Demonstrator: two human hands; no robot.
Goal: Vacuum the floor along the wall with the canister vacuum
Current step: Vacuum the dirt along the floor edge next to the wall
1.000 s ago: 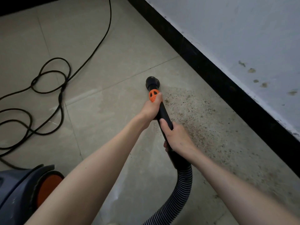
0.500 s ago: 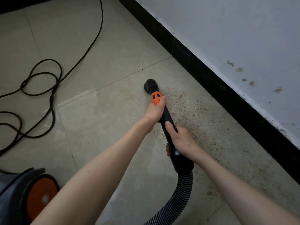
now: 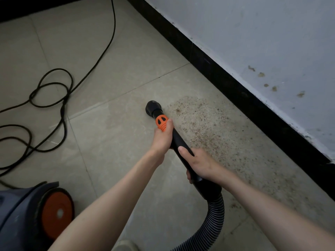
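Beige tiled floor (image 3: 112,142), brown grit (image 3: 213,127) just right of grip. Left hand (image 3: 162,137) and right hand (image 3: 201,163) wrapped around black wand (image 3: 178,142), nozzle (image 3: 153,107) just ahead, touching floor.

Both hands (image 3: 163,138) have drawn the nozzle (image 3: 153,107) leftward off the speckled dirt (image 3: 208,127); it now rests on clean tile.

The floor (image 3: 112,142) is smooth beige tile with a faint sheen, gritty with brown specks (image 3: 213,127) near the glossy black baseboard (image 3: 226,77). The wall (image 3: 253,33) is matt painted plaster (stained in spots). The wand (image 3: 181,145) is smooth black plastic with a ribbed orange collar (image 3: 161,122); the hose (image 3: 212,220) is ribbed. The canister (image 3: 20,214) looks matt grey plastic, its wheel (image 3: 58,212) orange.
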